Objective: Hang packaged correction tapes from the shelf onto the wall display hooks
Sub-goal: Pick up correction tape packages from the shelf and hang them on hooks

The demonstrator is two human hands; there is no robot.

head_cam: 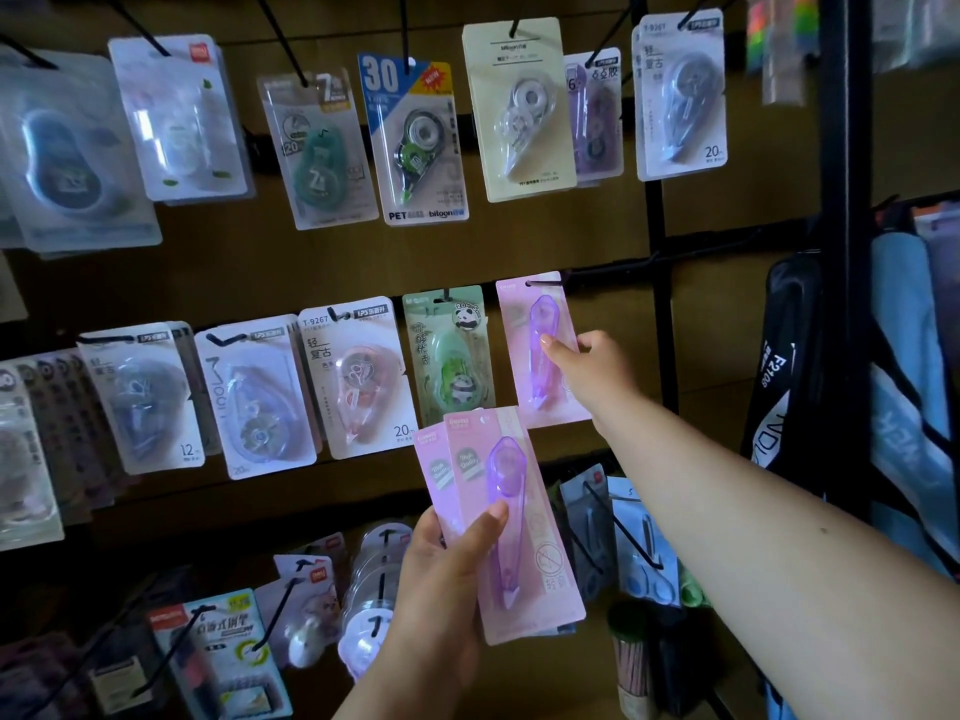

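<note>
The right hand (592, 368) pinches a pink card pack with a purple correction tape (543, 350), hanging on a black wire hook (543, 284) at the middle row's right end. Below, the left hand (447, 574) grips a fanned stack of matching pink packs (511, 517), thumb across the front.

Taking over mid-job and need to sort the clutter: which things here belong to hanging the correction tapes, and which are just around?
In the job:
- pink correction tape pack on its hook, held by the right hand
- stack of pink packs gripped in the left hand

Just around:
- panda pack
- blue 30 pack
- cream pack
- black bag
</note>
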